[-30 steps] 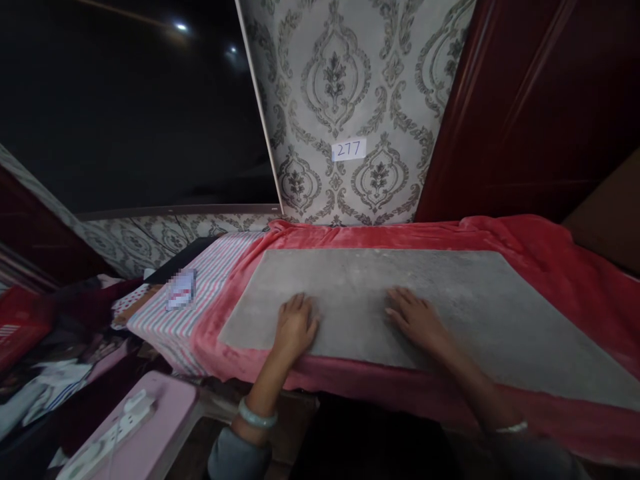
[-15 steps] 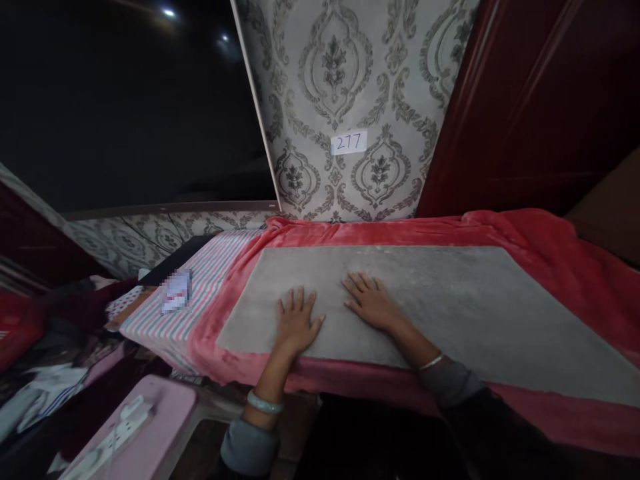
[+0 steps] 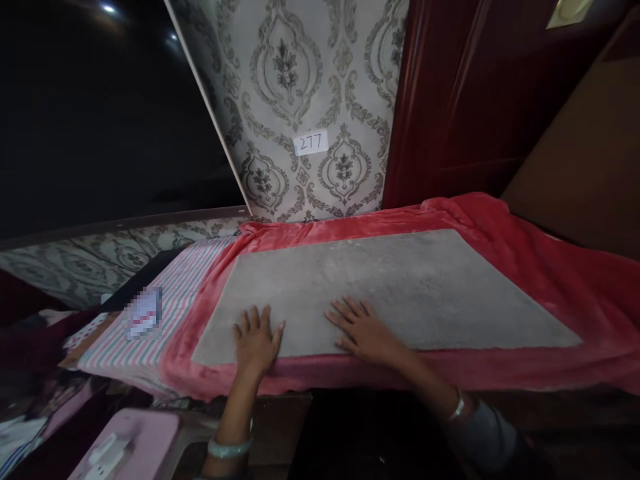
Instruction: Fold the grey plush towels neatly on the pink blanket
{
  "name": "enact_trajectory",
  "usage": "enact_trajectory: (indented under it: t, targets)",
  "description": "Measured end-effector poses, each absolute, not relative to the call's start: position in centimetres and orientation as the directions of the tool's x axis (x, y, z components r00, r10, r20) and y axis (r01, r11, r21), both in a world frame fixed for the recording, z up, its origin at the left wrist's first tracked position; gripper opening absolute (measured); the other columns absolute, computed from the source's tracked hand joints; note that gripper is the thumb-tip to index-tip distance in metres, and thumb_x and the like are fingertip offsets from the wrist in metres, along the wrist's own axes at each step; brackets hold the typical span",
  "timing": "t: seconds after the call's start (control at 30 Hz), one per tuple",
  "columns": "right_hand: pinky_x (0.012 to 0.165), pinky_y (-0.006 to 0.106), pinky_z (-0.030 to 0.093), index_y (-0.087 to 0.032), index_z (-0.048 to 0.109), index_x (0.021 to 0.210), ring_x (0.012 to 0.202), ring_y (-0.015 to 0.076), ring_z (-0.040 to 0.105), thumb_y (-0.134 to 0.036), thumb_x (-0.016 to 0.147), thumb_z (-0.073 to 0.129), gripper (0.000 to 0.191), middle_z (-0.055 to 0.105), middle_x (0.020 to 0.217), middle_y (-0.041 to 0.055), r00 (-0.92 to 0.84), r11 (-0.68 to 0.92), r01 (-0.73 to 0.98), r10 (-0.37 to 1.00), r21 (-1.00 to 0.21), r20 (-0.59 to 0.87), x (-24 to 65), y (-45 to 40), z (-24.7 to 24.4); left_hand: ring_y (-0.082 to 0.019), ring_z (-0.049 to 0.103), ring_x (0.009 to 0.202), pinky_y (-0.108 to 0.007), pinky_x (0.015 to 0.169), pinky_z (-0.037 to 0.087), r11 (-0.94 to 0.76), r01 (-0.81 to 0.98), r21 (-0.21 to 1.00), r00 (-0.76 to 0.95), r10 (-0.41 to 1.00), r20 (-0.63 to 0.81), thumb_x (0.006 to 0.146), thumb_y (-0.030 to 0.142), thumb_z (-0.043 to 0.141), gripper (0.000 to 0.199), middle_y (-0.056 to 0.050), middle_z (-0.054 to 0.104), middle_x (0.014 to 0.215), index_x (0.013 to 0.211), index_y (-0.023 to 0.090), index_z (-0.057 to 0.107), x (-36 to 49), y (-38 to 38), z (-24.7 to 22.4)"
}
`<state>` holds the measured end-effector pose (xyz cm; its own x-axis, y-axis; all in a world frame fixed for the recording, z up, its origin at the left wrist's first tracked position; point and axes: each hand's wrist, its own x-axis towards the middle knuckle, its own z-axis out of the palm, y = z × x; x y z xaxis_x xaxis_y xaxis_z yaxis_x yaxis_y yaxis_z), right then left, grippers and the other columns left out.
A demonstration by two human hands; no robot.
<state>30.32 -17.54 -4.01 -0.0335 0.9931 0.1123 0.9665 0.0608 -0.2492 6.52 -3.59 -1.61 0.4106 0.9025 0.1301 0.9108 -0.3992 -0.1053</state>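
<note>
A grey rectangular mat (image 3: 400, 287), plush-looking and spread flat, lies on a red fleecy blanket (image 3: 530, 267). Toward the mat's left front part rests my left hand (image 3: 257, 343), palm down with its fingers spread and holding nothing. My right hand (image 3: 367, 333) lies flat on the mat's front middle, fingers apart, also holding nothing. A pale bangle (image 3: 230, 449) circles my left wrist, and a thin silver bracelet (image 3: 457, 405) is on the right one.
Left of the mat, a blurred packet (image 3: 143, 313) lies on striped cloth (image 3: 185, 287). A pink stool (image 3: 150, 427) bearing a white power strip (image 3: 107, 457) stands at lower left. Behind are a large dark screen (image 3: 100, 120), patterned wallpaper (image 3: 310, 80) and a dark red door panel (image 3: 450, 100).
The view has turned to the right, so the surroundings sit further left. Both hands are nearer the mat's front edge, still flat and spread.
</note>
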Motion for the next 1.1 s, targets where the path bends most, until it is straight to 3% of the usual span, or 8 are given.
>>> enact_trajectory:
  t: [0.17, 0.3, 0.37, 0.47, 0.67, 0.9, 1.0, 1.1]
  targets:
    - [0.12, 0.049, 0.025, -0.03, 0.04, 0.154, 0.15, 0.026, 0.027, -0.049, 0.102, 0.035, 0.055, 0.034, 0.161, 0.0056, -0.031, 0.064, 0.936, 0.994, -0.346, 0.101, 33.3, -19.7, -2.4, -0.036, 0.031, 0.147, -0.056, 0.116, 0.03, -0.516, 0.857, -0.002, 0.513, 0.851, 0.115, 0.1, 0.043, 0.033, 0.059, -0.023, 0.037, 0.157, 0.149, 0.011, 0.042, 10.5, -4.2, -0.4]
    - [0.119, 0.053, 0.024, -0.024, 0.035, 0.156, 0.152, 0.0295, 0.02, -0.046, 0.103, 0.032, 0.058, 0.026, 0.164, 0.0104, 0.321, -0.271, 0.93, 0.928, -0.249, 0.189, 38.2, -19.8, -1.2, -0.031, 0.021, 0.152, -0.058, 0.12, 0.022, -0.751, 0.659, 0.036, 0.744, 0.659, 0.109, 0.098, 0.04, 0.042, 0.06, -0.018, 0.026, 0.164, 0.153, 0.017, 0.037, 16.3, -5.6, -0.2]
    - [0.118, 0.058, 0.022, -0.026, 0.036, 0.156, 0.152, 0.0331, 0.018, -0.047, 0.102, 0.034, 0.058, 0.024, 0.165, 0.0103, 0.415, -0.387, 0.905, 0.896, -0.177, 0.158, 39.8, -20.1, -1.7, -0.033, 0.02, 0.152, -0.061, 0.119, 0.021, -0.795, 0.606, 0.031, 0.791, 0.606, 0.086, 0.098, 0.042, 0.044, 0.06, -0.015, 0.024, 0.165, 0.154, 0.021, 0.036, 18.4, -6.2, -0.6]
    - [0.117, 0.061, 0.021, -0.03, 0.037, 0.155, 0.15, 0.0349, 0.021, -0.053, 0.101, 0.033, 0.059, 0.027, 0.164, 0.0086, 0.433, -0.42, 0.898, 0.897, -0.13, 0.092, 40.6, -20.8, -3.1, -0.035, 0.018, 0.153, -0.065, 0.118, 0.02, -0.806, 0.591, 0.015, 0.805, 0.591, 0.039, 0.099, 0.046, 0.04, 0.06, -0.011, 0.023, 0.165, 0.155, 0.026, 0.034, 19.5, -6.5, -1.5]
    - [0.117, 0.056, 0.023, -0.03, 0.038, 0.155, 0.15, 0.0315, 0.025, -0.056, 0.1, 0.029, 0.061, 0.03, 0.163, 0.007, 0.436, -0.421, 0.898, 0.89, -0.126, 0.133, 41.7, -23.1, -4.3, -0.034, 0.017, 0.153, -0.064, 0.118, 0.021, -0.798, 0.602, -0.011, 0.798, 0.601, 0.041, 0.1, 0.047, 0.038, 0.059, -0.009, 0.022, 0.166, 0.155, 0.029, 0.033, 19.1, -6.1, -1.8]
    - [0.115, 0.056, 0.025, -0.025, 0.041, 0.154, 0.148, 0.0323, 0.029, -0.057, 0.099, 0.025, 0.065, 0.035, 0.161, 0.0103, 0.766, -0.772, 0.63, 0.599, -0.083, 0.236, 46.5, -31.9, -7.3, -0.036, 0.019, 0.152, -0.064, 0.117, 0.022, -0.803, 0.595, -0.041, 0.803, 0.592, 0.064, 0.1, 0.049, 0.035, 0.06, -0.01, 0.025, 0.165, 0.155, 0.026, 0.035, 19.3, -6.1, -1.8]
    - [0.113, 0.059, 0.027, -0.021, 0.045, 0.151, 0.147, 0.0338, 0.029, -0.053, 0.1, 0.024, 0.064, 0.037, 0.159, 0.0137, 0.834, -0.847, 0.526, 0.496, -0.077, 0.242, 47.7, -34.8, -7.1, -0.036, 0.02, 0.152, -0.064, 0.117, 0.022, -0.805, 0.592, -0.042, 0.805, 0.589, 0.071, 0.1, 0.048, 0.035, 0.06, -0.009, 0.024, 0.165, 0.155, 0.025, 0.036, 19.4, -5.9, -1.9]
    - [0.112, 0.063, 0.027, -0.017, 0.046, 0.15, 0.148, 0.0368, 0.027, -0.052, 0.1, 0.025, 0.064, 0.037, 0.159, 0.0172, 0.851, -0.854, 0.511, 0.488, -0.094, 0.193, 47.9, -33.6, -4.6, -0.037, 0.022, 0.151, -0.065, 0.116, 0.024, -0.806, 0.591, -0.04, 0.805, 0.584, 0.106, 0.099, 0.047, 0.036, 0.059, -0.01, 0.027, 0.164, 0.154, 0.025, 0.038, 19.5, -5.8, -2.0]
